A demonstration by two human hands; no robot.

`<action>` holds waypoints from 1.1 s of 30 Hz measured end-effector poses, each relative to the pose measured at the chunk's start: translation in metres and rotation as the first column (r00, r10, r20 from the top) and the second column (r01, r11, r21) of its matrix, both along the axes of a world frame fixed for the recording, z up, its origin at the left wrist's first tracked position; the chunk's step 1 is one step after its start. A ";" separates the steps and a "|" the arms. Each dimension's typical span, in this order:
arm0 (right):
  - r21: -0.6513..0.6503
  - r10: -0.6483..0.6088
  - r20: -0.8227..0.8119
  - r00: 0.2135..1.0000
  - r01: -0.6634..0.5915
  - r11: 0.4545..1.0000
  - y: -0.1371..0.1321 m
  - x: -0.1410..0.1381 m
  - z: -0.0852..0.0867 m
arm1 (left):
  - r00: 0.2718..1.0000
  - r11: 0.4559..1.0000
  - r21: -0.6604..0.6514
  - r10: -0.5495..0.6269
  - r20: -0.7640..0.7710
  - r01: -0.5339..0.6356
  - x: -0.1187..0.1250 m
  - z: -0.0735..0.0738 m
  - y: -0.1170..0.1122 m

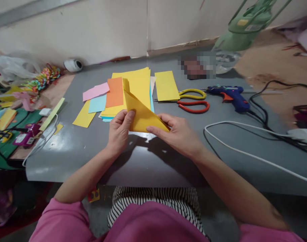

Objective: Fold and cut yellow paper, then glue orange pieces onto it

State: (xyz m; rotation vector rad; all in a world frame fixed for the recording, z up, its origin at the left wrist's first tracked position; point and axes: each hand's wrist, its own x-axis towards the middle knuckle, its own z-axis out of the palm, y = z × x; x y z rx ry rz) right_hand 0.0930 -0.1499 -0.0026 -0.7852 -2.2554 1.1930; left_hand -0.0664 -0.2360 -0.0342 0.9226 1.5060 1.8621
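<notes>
I hold a folded yellow paper [144,116] in front of me, just over the gray table [166,164] and near the paper pile [139,82]. My left hand [120,130] pinches its left side, thumb on the front. My right hand [178,133] grips the right corner — I think one hand at each end stops the fold from popping open. An orange piece [114,92], a blue piece [97,104] and a pink piece [96,91] lie close on the left, maybe so I can see each color. The scissors [193,107] lie on the right with handles my way, probably easy to grab — a yellow card [166,85] covers their blades. The glue gun [227,95] sits past them, perhaps out of my way.
</notes>
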 end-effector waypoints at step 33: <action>-0.095 -0.010 0.009 1.000 0.011 0.995 -0.005 -0.001 -0.001 | 0.916 0.955 0.134 0.291 -0.276 -0.263 -0.013 0.008 0.001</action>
